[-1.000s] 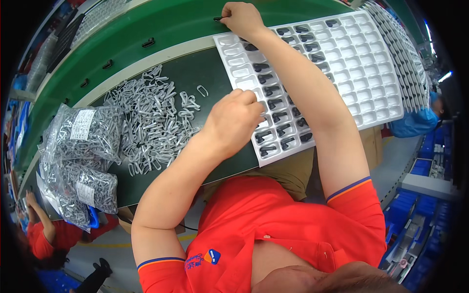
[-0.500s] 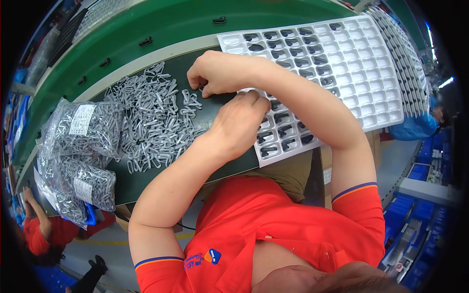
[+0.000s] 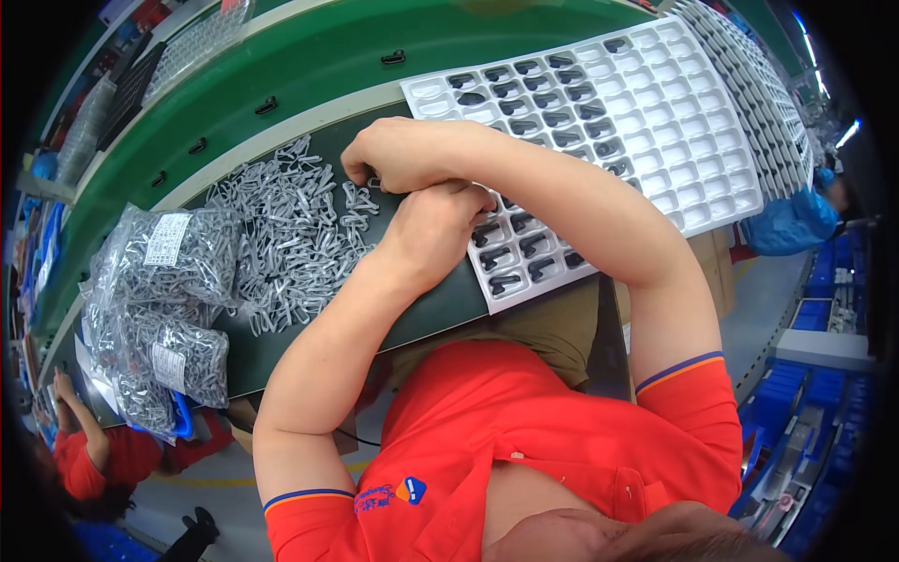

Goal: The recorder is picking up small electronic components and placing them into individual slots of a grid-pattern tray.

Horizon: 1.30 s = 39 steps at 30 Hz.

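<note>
My right hand (image 3: 398, 155) reaches across to the left, its fingertips pinched down on a silver metal clip at the right edge of a loose pile of clips (image 3: 286, 229) on the dark mat (image 3: 426, 304). My left hand (image 3: 438, 220) sits just below it, curled into a fist and touching the right wrist; what it holds is hidden. Beside both hands lies a white pocketed tray (image 3: 712, 122). Its left columns hold dark parts (image 3: 510, 253), and the other pockets are bare.
Clear bags of clips (image 3: 159, 290) lie at the left of the mat. Beyond it runs a green belt (image 3: 375, 33) carrying small black parts (image 3: 393, 58). Stacked white trays (image 3: 749, 66) stand at top right, blue bins (image 3: 805, 412) at the right. Another person in red (image 3: 94, 450) is lower left.
My right hand came back from the far green belt to the pile's right edge. My left hand drew off the tray toward it. The tray now sits further right and up in view.
</note>
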Motion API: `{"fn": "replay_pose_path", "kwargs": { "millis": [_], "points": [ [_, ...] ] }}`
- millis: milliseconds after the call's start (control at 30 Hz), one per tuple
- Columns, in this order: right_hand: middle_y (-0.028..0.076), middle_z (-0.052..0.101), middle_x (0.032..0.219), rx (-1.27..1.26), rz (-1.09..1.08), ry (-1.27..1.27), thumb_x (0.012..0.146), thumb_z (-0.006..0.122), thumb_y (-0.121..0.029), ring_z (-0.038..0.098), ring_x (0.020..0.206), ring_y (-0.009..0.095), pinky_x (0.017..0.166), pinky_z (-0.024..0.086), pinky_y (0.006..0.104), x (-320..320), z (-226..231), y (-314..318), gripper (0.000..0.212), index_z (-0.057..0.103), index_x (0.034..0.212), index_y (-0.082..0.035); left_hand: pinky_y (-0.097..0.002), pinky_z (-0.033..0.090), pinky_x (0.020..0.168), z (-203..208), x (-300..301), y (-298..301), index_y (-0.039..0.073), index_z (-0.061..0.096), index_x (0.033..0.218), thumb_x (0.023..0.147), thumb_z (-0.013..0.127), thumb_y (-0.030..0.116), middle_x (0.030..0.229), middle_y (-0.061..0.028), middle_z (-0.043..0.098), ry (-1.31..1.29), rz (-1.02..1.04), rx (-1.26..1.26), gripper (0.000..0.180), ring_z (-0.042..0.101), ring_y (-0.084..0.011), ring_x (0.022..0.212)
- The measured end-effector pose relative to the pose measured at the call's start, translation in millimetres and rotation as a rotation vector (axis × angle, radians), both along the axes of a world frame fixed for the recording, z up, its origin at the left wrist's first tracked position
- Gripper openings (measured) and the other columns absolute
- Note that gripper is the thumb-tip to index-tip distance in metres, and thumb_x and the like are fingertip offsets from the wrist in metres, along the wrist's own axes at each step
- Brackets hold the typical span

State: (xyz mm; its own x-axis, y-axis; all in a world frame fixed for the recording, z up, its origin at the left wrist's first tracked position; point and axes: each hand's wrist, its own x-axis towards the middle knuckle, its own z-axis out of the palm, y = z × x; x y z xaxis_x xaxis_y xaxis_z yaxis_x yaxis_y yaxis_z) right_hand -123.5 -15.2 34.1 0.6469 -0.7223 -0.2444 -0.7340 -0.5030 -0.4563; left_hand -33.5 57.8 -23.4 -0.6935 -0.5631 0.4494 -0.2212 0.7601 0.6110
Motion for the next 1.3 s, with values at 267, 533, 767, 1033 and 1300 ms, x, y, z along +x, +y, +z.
{"fn": "replay_pose_path", "kwargs": {
  "millis": [267,533,767,1033,1300],
  "points": [
    [0.015,0.072,0.088,0.020,0.071,0.034,0.067,0.070,0.002,0.069,0.085,0.032,0.073,0.054,0.0410,10,14,-1,0.025,0.071,0.090,-0.006,-0.0391,0.053,0.070,35,15,10,0.006,0.066,0.095,0.079,0.074,0.001,0.089,-0.0115,0.065,0.316,0.028,-0.259,0.020,0.065,-0.0301,0.080],
    [0.013,0.074,0.082,-0.101,0.026,-0.214,0.071,0.071,-0.003,0.071,0.076,0.025,0.070,0.057,0.0372,-28,-13,9,0.018,0.075,0.088,-0.006,-0.0292,0.053,0.077,30,38,-32,0.000,0.062,0.106,0.094,0.065,0.002,0.099,-0.0077,0.066,0.813,0.468,0.086,0.012,0.063,-0.0167,0.082],
    [0.011,0.073,0.085,0.225,-0.499,-1.003,0.084,0.072,-0.003,0.069,0.076,0.013,0.070,0.055,0.0261,-49,5,18,0.018,0.076,0.101,-0.002,-0.0248,0.055,0.080,18,51,-53,-0.004,0.066,0.110,0.094,0.066,0.002,0.102,-0.0066,0.068,0.872,0.453,0.679,0.016,0.065,-0.0118,0.085],
    [0.009,0.072,0.084,-0.361,-0.347,-0.885,0.086,0.072,-0.005,0.067,0.077,0.012,0.069,0.053,0.0259,-46,-10,23,0.011,0.074,0.096,0.000,-0.0242,0.056,0.080,17,42,-46,-0.006,0.065,0.116,0.089,0.068,-0.004,0.099,-0.0078,0.070,0.727,0.298,0.847,0.027,0.068,-0.0133,0.084],
    [0.007,0.071,0.081,-0.259,-0.464,-0.867,0.087,0.072,-0.006,0.065,0.075,0.011,0.069,0.052,0.0261,-49,-14,22,0.008,0.072,0.091,0.002,-0.0240,0.056,0.082,22,40,-45,-0.008,0.063,0.120,0.087,0.070,-0.006,0.100,-0.0106,0.070,0.749,0.326,0.866,0.034,0.068,-0.0129,0.085]
  ]
}}
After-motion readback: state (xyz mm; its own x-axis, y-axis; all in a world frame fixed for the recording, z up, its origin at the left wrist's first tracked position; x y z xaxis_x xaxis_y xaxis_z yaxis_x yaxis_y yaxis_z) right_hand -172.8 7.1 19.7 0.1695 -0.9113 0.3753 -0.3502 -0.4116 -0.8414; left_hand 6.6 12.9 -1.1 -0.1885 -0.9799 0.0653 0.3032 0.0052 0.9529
